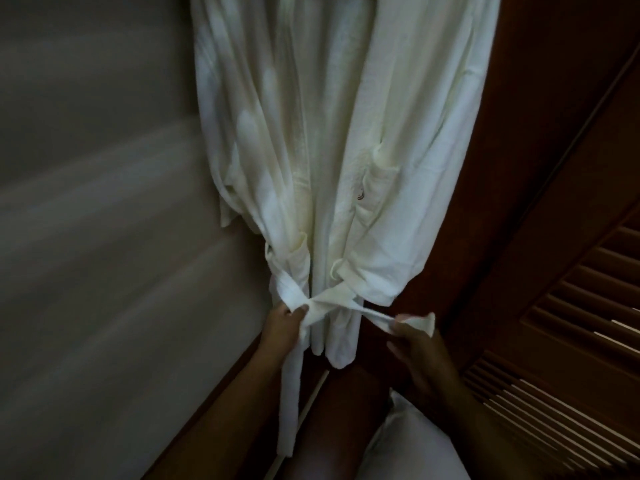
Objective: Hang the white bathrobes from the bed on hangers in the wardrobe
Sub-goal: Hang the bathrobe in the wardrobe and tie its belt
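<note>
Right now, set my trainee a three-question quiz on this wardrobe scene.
1. True or false: the bathrobe lies flat on a bed.
2. The left hand and right hand both hold: A a hanger; B the belt; C a towel.
3. On which side of the bathrobe, as the person sees it, is the slatted door?
Key: 1 false, it hangs; 2 B; 3 right.

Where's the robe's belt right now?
In the head view the belt crosses low on the hanging white bathrobe, just below centre; the left hand pinches it at the crossing and the right hand holds one end.
</note>
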Demonstrator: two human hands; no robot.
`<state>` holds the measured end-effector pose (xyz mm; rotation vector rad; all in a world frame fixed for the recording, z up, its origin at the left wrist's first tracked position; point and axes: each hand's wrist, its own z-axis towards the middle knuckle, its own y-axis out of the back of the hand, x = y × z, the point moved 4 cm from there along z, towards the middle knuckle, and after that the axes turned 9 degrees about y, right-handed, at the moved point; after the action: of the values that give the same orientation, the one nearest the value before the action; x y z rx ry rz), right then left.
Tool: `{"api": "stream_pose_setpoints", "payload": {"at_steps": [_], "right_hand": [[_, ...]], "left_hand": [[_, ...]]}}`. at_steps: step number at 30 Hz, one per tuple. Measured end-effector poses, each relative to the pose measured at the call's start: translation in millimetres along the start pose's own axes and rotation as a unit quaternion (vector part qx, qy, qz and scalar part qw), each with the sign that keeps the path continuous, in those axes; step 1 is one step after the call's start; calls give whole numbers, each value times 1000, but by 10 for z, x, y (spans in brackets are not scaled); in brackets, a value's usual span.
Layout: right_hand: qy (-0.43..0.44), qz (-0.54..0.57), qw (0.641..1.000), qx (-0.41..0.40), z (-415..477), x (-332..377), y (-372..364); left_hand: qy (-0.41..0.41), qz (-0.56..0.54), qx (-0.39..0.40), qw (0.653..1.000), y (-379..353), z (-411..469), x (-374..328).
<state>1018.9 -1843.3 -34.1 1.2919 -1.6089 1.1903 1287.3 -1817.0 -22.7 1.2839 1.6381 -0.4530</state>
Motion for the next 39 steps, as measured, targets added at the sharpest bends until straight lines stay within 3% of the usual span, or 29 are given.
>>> {"api": "stream_pose_setpoints", "payload": {"at_steps": [3, 5, 7, 9, 11, 15, 18, 21, 25, 27, 31, 36, 39], "right_hand": [[-55, -56, 996, -45, 1, -330, 300], [-17, -168, 982, -84, -5, -327, 395], [74, -378, 919, -87, -18, -155, 328], [190, -485, 853, -27, -33, 32, 33], [279, -505, 814, 60, 7, 165, -348], [259, -550, 771, 189, 262, 254, -831], [223, -539, 775, 242, 459, 259, -888], [242, -518, 791, 217, 609, 413, -862], [207, -457, 857, 118, 887, 725, -701], [218, -428, 876, 53, 1005, 930, -619], [258, -308, 907, -125, 987, 1331, -436], [304, -231, 899, -215, 820, 1224, -211], [330, -250, 884, -216, 871, 987, 4]], "left_hand": [[5, -8, 21, 1000, -55, 23, 10], [-9, -12, 24, 1000, -65, 18, -23], [-14, 3, 59, 998, -92, 43, -45], [-8, 3, 92, 996, -114, 35, -70], [-11, -12, 135, 991, -166, 14, -75], [-80, 29, 174, 981, -186, 0, -160], [-115, 109, 199, 967, -146, 76, -140], [-137, 247, 199, 938, -93, 190, -47], [-123, 198, 62, 971, 138, 496, -270], [-94, 194, 7, 976, 231, 685, -469], [-136, 153, -72, 976, 310, 1023, -929], [-144, 173, -177, 958, 404, 1475, -1090], [-142, 198, -176, 954, 416, 1527, -1026]]}}
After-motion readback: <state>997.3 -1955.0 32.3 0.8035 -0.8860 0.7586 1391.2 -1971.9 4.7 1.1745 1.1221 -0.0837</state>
